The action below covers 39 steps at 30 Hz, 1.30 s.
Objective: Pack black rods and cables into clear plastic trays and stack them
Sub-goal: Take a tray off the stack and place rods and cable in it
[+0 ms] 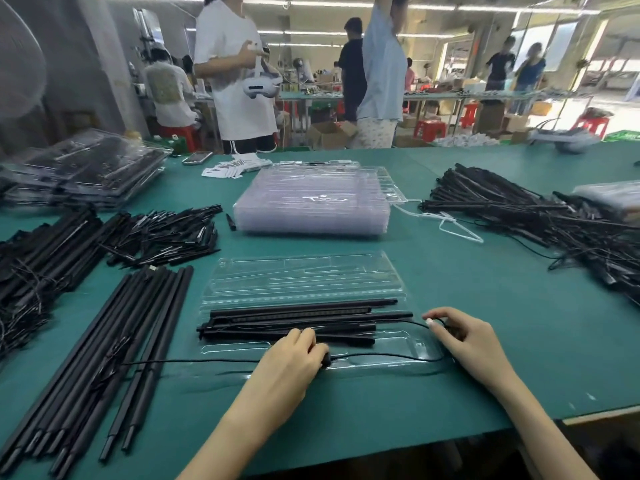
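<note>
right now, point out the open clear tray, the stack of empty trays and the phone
open clear tray (pixel 304 275), head view, bare lid half
stack of empty trays (pixel 311 202), head view, top face
phone (pixel 196 157), head view, middle of screen

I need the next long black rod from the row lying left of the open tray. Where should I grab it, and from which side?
Take the rightmost rod in the row, from above at mid-length, fingers across its width. It lies flat on the mat with open space on its right, so that side is free. Avoid where the thin cable crosses it. The left hand is probably nearest.
</note>
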{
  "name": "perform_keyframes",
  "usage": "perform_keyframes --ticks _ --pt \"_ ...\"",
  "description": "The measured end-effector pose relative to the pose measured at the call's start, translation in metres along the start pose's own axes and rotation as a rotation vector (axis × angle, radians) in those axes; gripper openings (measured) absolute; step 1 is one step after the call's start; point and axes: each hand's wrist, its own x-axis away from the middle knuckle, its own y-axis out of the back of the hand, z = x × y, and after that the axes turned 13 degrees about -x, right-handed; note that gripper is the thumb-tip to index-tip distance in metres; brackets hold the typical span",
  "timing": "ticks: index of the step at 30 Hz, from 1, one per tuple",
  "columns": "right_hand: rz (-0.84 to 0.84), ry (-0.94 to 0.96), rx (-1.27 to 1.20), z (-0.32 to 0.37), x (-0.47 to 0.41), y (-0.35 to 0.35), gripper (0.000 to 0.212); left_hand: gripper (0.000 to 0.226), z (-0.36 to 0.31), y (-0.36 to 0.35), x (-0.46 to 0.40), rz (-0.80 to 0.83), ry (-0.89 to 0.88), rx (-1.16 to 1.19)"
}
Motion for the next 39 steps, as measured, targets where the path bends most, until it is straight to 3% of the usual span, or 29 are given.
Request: perform_keyframes --ticks 11,16,19,22,26,33,39 --pt "0.025 -0.010 0.020 0.000 -0.001 0.003 0.015 0.046 0.004 -0.001 0.001 -0.082 -0.026 -0.021" --pt "0.022 0.013 0.043 0.001 -0.002 0.000 0.016 0.037 0.000 -0.004 -0.002 -0.037 0.112 0.035" --pt "0.019 0.015 0.038 0.001 -0.001 -0.001 0.015 0.044 -0.010 -0.006 0.006 -0.118 0.148 0.123" --pt "0.008 0.026 0.017 0.000 -0.002 0.000 0.018 0.021 -0.023 -0.015 0.012 -0.190 0.150 0.112" --pt "0.017 0.021 -0.009 0.002 -0.001 0.000 0.018 0.047 -0.031 -0.020 0.018 -0.135 0.198 0.044" --pt "-0.043 0.021 -0.164 0.006 0.005 0.007 0.030 0.029 -0.015 -0.012 0.019 -0.138 0.229 0.246" --pt "-0.017 -0.079 -0.573 0.003 0.006 0.017 0.059 0.030 -0.011 -0.022 0.022 -0.129 0.180 0.264"
